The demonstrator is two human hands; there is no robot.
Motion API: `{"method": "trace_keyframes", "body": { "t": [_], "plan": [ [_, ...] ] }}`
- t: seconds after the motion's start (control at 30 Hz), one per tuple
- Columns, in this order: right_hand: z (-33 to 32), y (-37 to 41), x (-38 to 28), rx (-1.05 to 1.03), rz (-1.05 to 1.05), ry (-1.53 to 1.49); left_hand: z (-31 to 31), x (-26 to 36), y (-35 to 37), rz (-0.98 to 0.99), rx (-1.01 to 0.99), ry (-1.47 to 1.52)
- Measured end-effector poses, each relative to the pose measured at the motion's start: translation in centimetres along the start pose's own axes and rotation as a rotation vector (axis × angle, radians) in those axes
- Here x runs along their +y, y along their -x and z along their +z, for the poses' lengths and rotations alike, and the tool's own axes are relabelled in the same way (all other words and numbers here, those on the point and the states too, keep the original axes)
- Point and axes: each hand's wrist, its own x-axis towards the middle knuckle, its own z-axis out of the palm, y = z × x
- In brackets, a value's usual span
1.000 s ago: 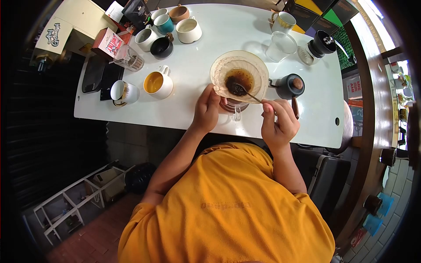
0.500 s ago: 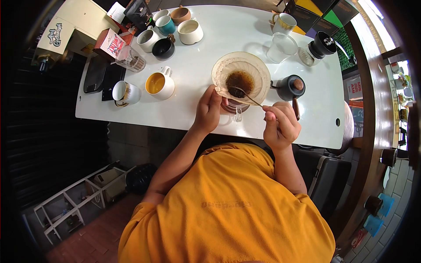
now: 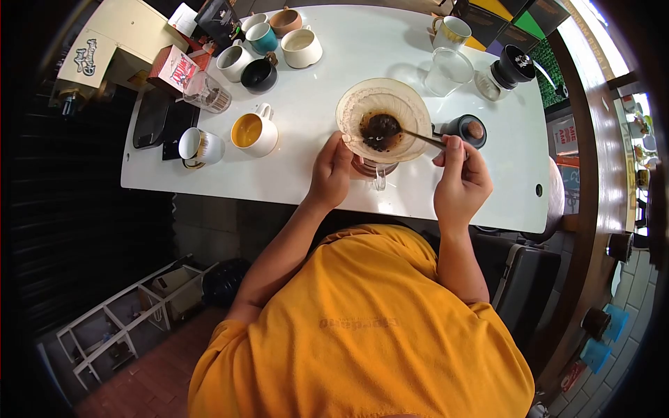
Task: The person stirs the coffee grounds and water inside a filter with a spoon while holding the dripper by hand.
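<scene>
Metal spoon (image 3: pixel 418 136), thin and stiff. The right hand (image 3: pixel 460 184) has its grip pinched together on the far end of the handle, and the bowl end is sunk in the wet coffee grounds (image 3: pixel 380 131). It looks light and probably a bit slick, so I'd say a fingertip pinch high on the handle is the right hold.

The left hand (image 3: pixel 331 174) has its grip curled closed on the near rim of the dripper (image 3: pixel 350 104), which sits on a glass server (image 3: pixel 377 174) near the front edge of the white surface (image 3: pixel 334 76). I'd call that stack top-heavy and fragile: soggy paper on the inside, glass underneath. Steady it by the rim and don't squeeze the cone.

A black kettle (image 3: pixel 465 129) is just beside the dripper, behind the right hand. A mug of yellowish drink (image 3: pixel 254 134) sits well off to the left.
</scene>
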Motion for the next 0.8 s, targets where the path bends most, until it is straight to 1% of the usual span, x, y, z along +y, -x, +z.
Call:
{"method": "trace_keyframes", "body": {
  "t": [0.1,0.23,0.3,0.43,0.57,0.63,0.8],
  "plan": [
    [-0.1,-0.3,-0.3,0.006,-0.036,-0.034,-0.3,-0.2,0.0,-0.003,-0.041,-0.007],
    [-0.1,-0.6,-0.5,0.010,-0.059,-0.063,-0.4,-0.7,0.1,-0.038,-0.036,0.016],
    [-0.1,-0.9,-0.3,0.012,-0.123,-0.108,-0.9,-1.0,0.2,-0.079,-0.084,0.024],
    [-0.3,-1.3,-0.9,0.035,-0.168,-0.125,-0.4,-0.5,0.0,-0.053,-0.036,0.025],
    [-0.7,-1.6,-0.9,0.005,-0.182,-0.138,-0.5,-0.6,-0.1,-0.047,-0.072,0.056],
    [-0.7,-1.6,-1.0,0.036,-0.177,-0.155,-0.4,-0.5,-0.1,-0.043,-0.074,0.051],
    [-0.9,-1.7,-0.8,0.035,-0.188,-0.171,-0.4,-0.9,-0.1,-0.052,-0.081,0.097]
  ]
}}
